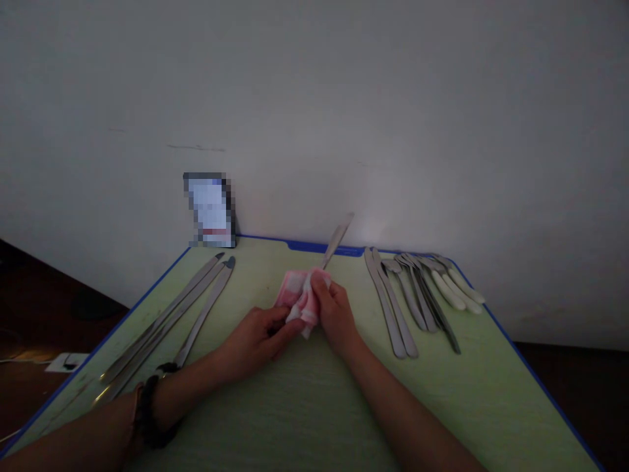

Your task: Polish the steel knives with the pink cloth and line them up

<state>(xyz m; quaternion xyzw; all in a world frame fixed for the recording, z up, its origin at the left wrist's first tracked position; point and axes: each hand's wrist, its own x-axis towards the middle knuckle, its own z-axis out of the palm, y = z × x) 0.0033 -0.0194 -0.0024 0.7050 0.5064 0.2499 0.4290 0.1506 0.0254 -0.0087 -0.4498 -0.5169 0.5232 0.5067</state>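
Two bare forearms reach in from the lower edge, a dark beaded bracelet around the left wrist. Between them, over the middle of the table, the hands meet at a crumpled pink-and-white cloth. A flat metal utensil juts up and to the right out of its folds — slightly blurred, its tip seen against the wall, its lower part hidden. The left hand has its fingers closed on the near left part of the cloth; whether they also grip metal inside, I cannot tell. The right hand has its fingers clenched over the cloth's right side, just beside where the utensil emerges.

Left of the hands lie long flat metal pieces, slanting away. To the right, two flat metal utensils lie side by side; past them come overlapping spoons and white-handled cutlery. At the far left corner a pixelated device — screen lit — stands tilted near the wall.
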